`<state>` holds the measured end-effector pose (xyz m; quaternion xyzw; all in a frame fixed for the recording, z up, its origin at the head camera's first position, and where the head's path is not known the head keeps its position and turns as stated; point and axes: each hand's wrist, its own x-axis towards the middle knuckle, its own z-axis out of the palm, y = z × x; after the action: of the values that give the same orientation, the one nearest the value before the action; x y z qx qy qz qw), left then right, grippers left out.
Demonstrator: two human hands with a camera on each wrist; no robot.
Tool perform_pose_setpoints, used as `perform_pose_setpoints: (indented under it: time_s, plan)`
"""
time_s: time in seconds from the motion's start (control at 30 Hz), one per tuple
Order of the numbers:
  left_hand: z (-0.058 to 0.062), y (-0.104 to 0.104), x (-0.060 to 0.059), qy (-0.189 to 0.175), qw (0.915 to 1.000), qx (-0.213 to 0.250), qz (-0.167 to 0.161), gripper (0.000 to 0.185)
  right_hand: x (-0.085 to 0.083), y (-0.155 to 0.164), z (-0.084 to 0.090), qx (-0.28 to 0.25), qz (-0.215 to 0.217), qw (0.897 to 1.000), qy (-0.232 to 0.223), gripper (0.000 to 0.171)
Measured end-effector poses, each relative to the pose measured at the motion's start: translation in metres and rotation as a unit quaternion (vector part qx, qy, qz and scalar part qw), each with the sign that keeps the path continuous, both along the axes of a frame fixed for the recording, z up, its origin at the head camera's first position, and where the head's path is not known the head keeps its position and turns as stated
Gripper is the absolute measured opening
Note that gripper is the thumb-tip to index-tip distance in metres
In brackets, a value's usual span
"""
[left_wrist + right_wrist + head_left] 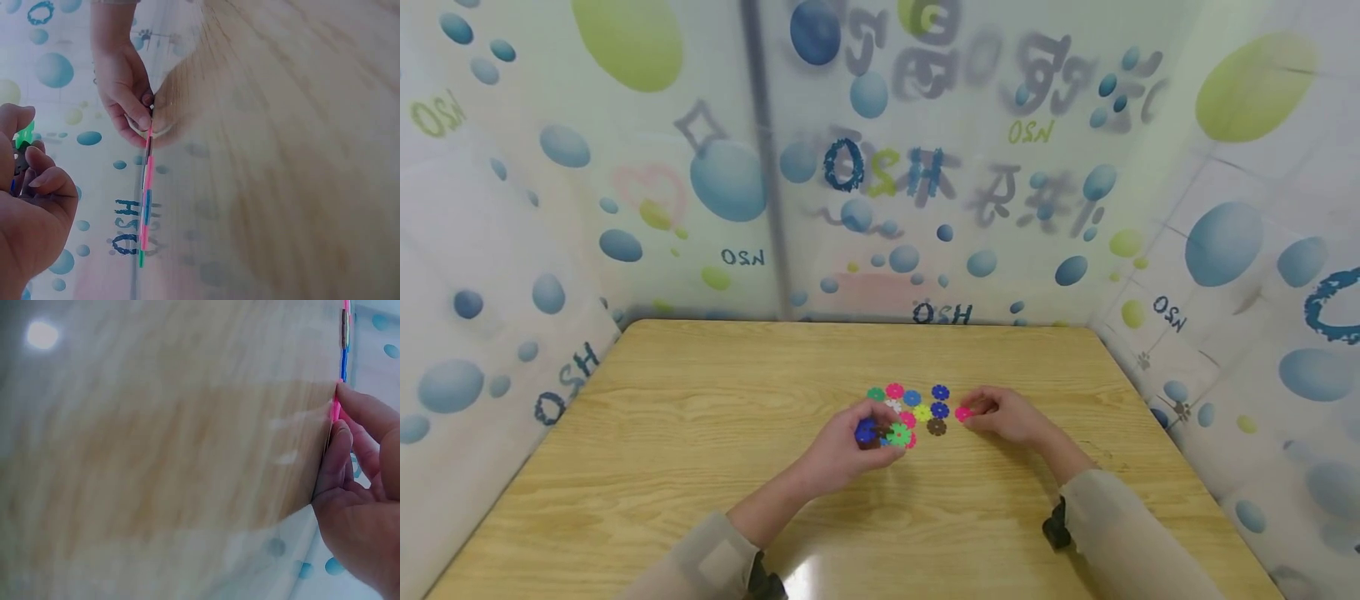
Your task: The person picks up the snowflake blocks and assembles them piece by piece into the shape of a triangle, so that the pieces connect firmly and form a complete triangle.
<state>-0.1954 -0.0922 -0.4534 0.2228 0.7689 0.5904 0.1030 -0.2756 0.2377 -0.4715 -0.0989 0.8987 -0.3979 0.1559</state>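
My left hand (850, 446) holds a small cluster of notched plastic snowflake discs above the table. A bright green disc (898, 434) faces out at its fingertips, and a dark blue disc (865, 430) shows by the knuckles. Between them sits a dark disc (20, 159), partly hidden by the fingers. My right hand (1011, 414) pinches a pink disc (962, 413) at the tabletop, thumb and fingertips at its edge. Just left of it lie two dark blue discs (940, 410) and a brown disc (936, 427).
More loose discs lie flat beyond my left hand, among them a yellow disc (922, 412), a light blue disc (912, 397) and a green disc (876, 394). The wooden table (715, 375) meets patterned curtains (880, 250) behind and at both sides.
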Motion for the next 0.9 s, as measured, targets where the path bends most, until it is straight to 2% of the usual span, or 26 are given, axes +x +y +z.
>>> perform_pose_setpoints:
  time_s: [0.3, 0.5, 0.63, 0.8, 0.9]
  plan:
    - [-0.001, -0.002, 0.0, 0.002, 1.0, -0.002, -0.005, 0.034, 0.003, -0.001, 0.003, -0.003, -0.016, 1.0, -0.003, 0.031]
    - [-0.001, -0.001, 0.001, 0.003, 1.0, -0.003, -0.003, 0.034, 0.015, 0.001, 0.006, -0.03, -0.018, 0.999, 0.001, 0.021]
    - [0.0, 0.0, 0.001, 0.007, 1.0, -0.004, 0.002, 0.034, 0.029, -0.003, 0.013, -0.076, -0.007, 0.997, 0.002, 0.021]
    - [0.0, 0.001, 0.002, 0.008, 0.9999, -0.002, 0.008, 0.035, 0.049, -0.016, 0.021, -0.16, 0.018, 0.987, 0.0, 0.029]
    - [0.0, 0.001, 0.002, 0.006, 1.0, 0.001, 0.007, 0.034, 0.059, -0.027, 0.026, -0.185, 0.028, 0.982, 0.01, 0.028]
